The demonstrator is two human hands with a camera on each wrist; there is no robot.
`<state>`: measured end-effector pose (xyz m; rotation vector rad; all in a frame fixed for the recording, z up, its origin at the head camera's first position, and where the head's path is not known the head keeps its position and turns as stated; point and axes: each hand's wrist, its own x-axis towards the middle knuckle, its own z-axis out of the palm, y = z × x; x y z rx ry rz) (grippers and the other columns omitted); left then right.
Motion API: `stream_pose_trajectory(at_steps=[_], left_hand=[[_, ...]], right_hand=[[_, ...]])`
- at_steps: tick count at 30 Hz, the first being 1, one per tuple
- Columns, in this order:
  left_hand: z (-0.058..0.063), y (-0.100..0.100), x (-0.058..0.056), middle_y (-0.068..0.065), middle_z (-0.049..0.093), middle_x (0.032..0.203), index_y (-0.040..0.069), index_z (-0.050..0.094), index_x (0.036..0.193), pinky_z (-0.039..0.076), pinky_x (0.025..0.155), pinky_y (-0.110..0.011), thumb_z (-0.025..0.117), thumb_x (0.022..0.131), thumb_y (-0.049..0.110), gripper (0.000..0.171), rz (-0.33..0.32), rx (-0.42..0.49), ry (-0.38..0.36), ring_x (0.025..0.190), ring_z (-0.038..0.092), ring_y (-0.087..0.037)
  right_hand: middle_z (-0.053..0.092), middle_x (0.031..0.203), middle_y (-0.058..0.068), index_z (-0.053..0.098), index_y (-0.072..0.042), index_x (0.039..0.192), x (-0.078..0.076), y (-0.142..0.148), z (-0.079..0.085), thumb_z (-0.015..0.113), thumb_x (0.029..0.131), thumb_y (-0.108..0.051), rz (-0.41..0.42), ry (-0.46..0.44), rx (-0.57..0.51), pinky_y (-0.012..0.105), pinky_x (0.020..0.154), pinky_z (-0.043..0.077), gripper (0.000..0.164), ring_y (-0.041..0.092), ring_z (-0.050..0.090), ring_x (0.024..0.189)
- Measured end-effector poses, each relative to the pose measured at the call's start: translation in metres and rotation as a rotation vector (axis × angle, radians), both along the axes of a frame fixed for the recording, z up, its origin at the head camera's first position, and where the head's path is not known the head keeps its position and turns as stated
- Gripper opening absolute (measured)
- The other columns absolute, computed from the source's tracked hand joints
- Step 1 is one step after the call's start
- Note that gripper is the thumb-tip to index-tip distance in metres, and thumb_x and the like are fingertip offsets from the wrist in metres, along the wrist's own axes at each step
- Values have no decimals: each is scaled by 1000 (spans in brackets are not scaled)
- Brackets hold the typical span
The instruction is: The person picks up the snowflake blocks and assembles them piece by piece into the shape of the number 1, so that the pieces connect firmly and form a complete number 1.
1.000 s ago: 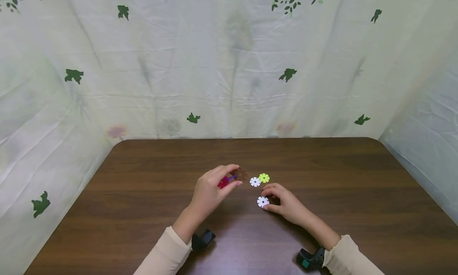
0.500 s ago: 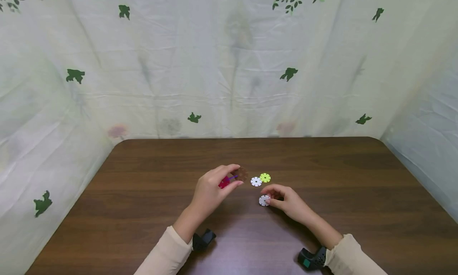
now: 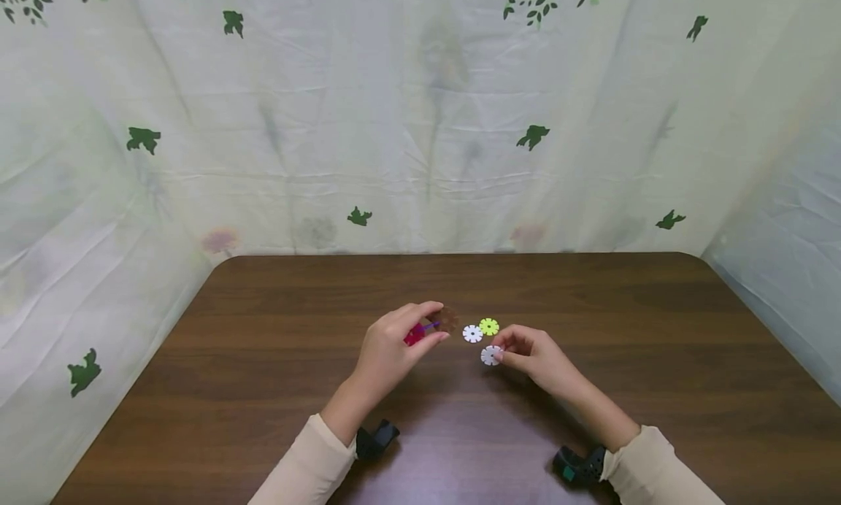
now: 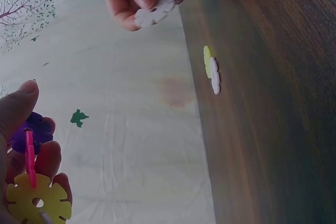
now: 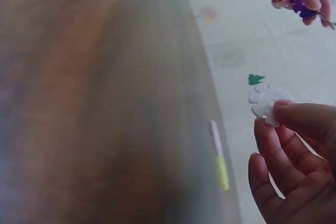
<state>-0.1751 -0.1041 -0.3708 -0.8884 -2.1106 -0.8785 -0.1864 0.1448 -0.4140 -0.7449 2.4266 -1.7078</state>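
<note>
Above the worktop (image 3: pixel 263 417), linked discs (image 4: pixel 30 163) are gripped by the left hand (image 3: pixel 392 342) and, farther right, a white disc (image 3: pixel 489 356) is pinched by the right hand (image 3: pixel 542 359), apparently for joining, slot alignment presumably being required next.

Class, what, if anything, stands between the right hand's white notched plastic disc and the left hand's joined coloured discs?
Nothing visible: only air separates the white disc in the right hand from the joined discs in the left hand. Below lie another white disc and a yellow notched disc.
</note>
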Motion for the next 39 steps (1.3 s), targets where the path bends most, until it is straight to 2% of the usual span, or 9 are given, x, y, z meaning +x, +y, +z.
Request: stream_pose_trajectory(at_steps=[5,8,12,18,26,31,39], left_hand=[[1,1,1,-2,65,87,7,65,101,49,67,-26,81,65,15,41,-1,2,0,74,60,-13],[1,1,1,-2,65,87,7,65,102,49,67,-25,81,65,16,41,-1,-2,-1,74,59,-11],[0,2,1,-1,65,88,7,65,102,49,68,-25,80,66,18,40,-5,-6,-7,76,59,-11],[0,2,2,-3,65,89,6,65,103,50,69,-27,80,66,18,41,-17,-6,-24,76,61,-15],[-2,4,2,-1,65,89,7,65,103,49,68,-25,80,67,19,40,-20,-23,-38,76,60,-13],[-4,5,3,0,65,87,8,65,102,48,66,-24,80,67,20,40,-17,-35,-37,74,59,-10],[-4,7,3,0,65,87,7,65,102,48,66,-23,81,66,18,41,-34,-37,-35,74,59,-10]], right_hand=[[58,80,7,61,-1,90,-4,0,15,65,81,-4,-33,48,-6,25,59,47,11,16,54,68],[58,81,10,59,2,90,0,-3,37,64,81,0,-48,59,-16,26,58,47,11,17,53,68],[58,82,14,59,3,91,-2,-6,52,63,81,3,-44,71,-61,27,58,48,11,19,54,67],[59,84,11,59,0,91,-10,-8,52,66,80,-2,-47,117,-129,28,62,50,14,27,56,71],[59,82,9,59,1,90,-5,-14,54,65,80,-1,-49,157,-168,27,59,49,12,20,56,67],[59,84,9,59,0,90,-3,-16,52,65,80,1,-22,162,-183,29,60,50,12,25,56,70],[60,86,11,60,1,90,1,-21,52,64,80,4,22,179,-199,31,63,50,12,24,58,75]])
